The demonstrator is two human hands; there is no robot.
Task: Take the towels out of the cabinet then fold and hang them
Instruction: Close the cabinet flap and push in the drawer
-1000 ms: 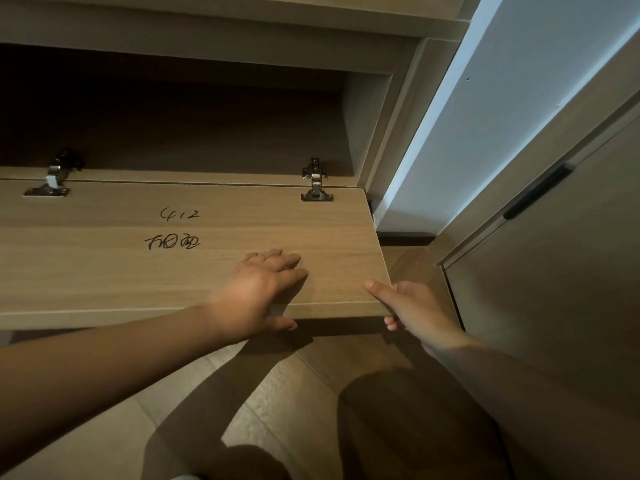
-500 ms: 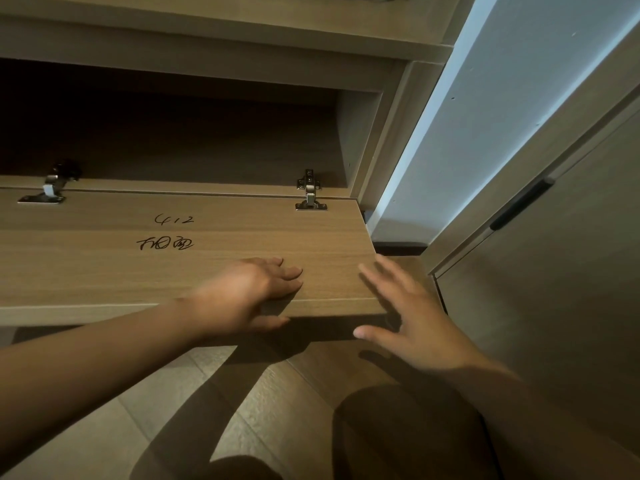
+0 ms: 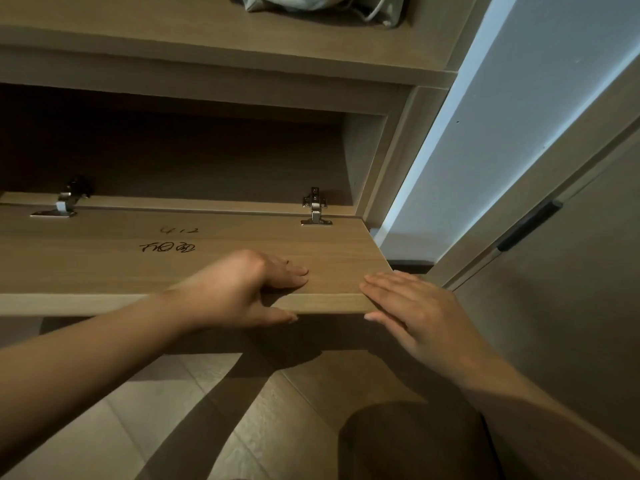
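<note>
A wooden cabinet door (image 3: 138, 268) hangs folded down flat on two metal hinges (image 3: 315, 209), with black handwriting on its inner face. The compartment (image 3: 190, 157) behind it is dark and no towel shows inside. My left hand (image 3: 242, 289) grips the door's front edge, fingers on top and thumb underneath. To its right, my right hand (image 3: 415, 313) lies with straight fingers against the door's front right corner. A pale grey-green cloth (image 3: 322, 3) sits on the shelf above, cut off by the frame's top.
A white wall strip (image 3: 485, 150) runs down to the right of the cabinet. Further right stands a wooden door panel with a black handle (image 3: 528, 225). Tiled floor (image 3: 242, 410) lies below the flap, and my knee (image 3: 408, 441) is under my right arm.
My right hand has moved up from beside the door's corner and now lies on it with fingers spread. The view has tilted up, bringing the shelf with the cloth into sight.
</note>
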